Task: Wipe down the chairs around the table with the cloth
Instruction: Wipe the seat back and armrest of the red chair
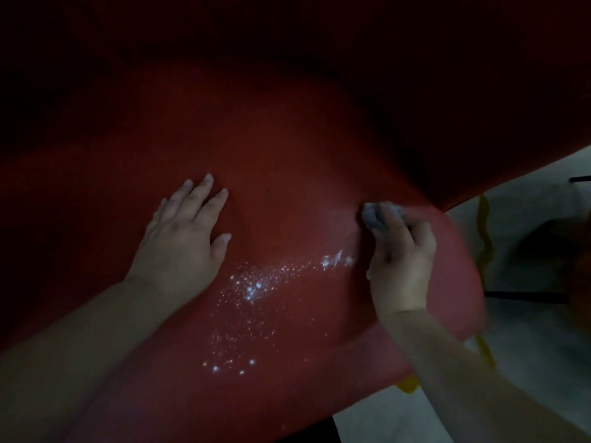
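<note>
1. The grey cloth (372,214) is bunched against the red chair seat (271,174), near the seat's right edge.
2. The right hand (399,251) grips the cloth with curled fingers.
3. The left hand (182,238) lies flat on the seat, fingers straight, left of the cloth.
4. Glistening droplets (252,289) speckle the seat between the hands.

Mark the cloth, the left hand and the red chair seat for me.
cloth (372,215): head view, bunched grey end past the fingers.
left hand (184,233): head view, back of the hand.
red chair seat (287,174): head view, bare middle surface.
</note>
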`<state>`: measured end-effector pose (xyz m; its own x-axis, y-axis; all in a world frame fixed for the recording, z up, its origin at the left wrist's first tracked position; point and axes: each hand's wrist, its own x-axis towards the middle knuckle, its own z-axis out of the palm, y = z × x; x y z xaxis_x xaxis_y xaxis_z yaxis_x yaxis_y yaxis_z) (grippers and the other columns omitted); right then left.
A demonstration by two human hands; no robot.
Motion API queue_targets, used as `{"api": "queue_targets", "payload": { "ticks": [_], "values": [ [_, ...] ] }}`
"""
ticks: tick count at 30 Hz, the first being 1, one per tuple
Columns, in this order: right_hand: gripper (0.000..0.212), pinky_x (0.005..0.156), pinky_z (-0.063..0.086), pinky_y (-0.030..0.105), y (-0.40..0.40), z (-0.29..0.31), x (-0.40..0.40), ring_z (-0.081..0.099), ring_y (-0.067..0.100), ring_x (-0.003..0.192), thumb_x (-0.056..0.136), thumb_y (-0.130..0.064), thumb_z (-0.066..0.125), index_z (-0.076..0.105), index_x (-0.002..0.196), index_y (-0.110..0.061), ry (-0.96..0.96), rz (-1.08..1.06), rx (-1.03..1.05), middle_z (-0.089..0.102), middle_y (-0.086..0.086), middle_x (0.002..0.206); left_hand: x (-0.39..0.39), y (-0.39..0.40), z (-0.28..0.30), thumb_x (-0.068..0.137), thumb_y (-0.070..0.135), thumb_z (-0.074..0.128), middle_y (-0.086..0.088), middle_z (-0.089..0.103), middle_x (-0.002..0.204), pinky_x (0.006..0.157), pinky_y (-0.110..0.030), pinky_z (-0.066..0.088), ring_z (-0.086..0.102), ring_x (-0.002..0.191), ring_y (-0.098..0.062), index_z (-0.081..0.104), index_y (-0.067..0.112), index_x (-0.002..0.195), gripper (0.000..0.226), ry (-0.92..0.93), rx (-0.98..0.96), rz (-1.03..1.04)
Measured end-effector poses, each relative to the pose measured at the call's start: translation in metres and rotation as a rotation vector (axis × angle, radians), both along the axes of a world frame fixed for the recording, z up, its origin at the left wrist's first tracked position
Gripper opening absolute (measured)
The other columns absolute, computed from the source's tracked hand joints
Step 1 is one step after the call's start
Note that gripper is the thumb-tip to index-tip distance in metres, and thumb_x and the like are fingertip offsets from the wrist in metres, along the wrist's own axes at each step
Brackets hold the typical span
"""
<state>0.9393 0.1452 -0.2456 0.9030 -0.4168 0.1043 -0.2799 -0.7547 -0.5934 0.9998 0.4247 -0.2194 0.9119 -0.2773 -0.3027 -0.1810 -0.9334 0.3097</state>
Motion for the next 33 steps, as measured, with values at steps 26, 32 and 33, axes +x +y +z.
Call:
{"api": "queue_targets", "payload": {
  "ticks": [26, 32, 33],
  "values": [
    [0.039, 0.079, 0.046, 0.039, 0.075, -0.001, -0.041, 0.056, 0.031, 0.091, 0.082, -0.004, 0.07, 0.067, 0.117, -0.019, -0.004, 0.571, -0.087, 0.06, 0.01, 0.11, -0.105, 0.04, 0.012, 0.094, 0.037, 0.047, 0.003, 0.007, 0.161, 0.12, -0.041, 0.008, 0.0, 0.148, -0.015, 0.022, 0.022, 0.152, 0.064, 0.042, 0.033, 0.269],
    [0.037, 0.082, 0.046, 0.038, 0.077, 0.0, 0.01, 0.053, 0.031, 0.091, 0.086, -0.003, 0.062, 0.067, 0.118, -0.02, 0.005, 0.469, -0.089, 0.059, 0.011, 0.11, -0.142, 0.036, 0.006, 0.094, 0.039, 0.045, 0.003, 0.006, 0.161, 0.119, -0.045, 0.013, 0.001, 0.148, -0.016, 0.02, 0.023, 0.152, 0.065, 0.049, 0.038, 0.319],
    [0.038, 0.083, 0.046, 0.039, 0.073, -0.001, 0.0, 0.052, 0.03, 0.092, 0.086, -0.001, 0.061, 0.066, 0.119, -0.02, -0.002, 0.425, -0.083, 0.058, 0.012, 0.111, -0.144, 0.036, 0.005, 0.094, 0.038, 0.046, 0.003, 0.007, 0.161, 0.119, -0.046, 0.015, 0.002, 0.148, -0.016, 0.022, 0.023, 0.152, 0.065, 0.042, 0.031, 0.33]
  ]
}}
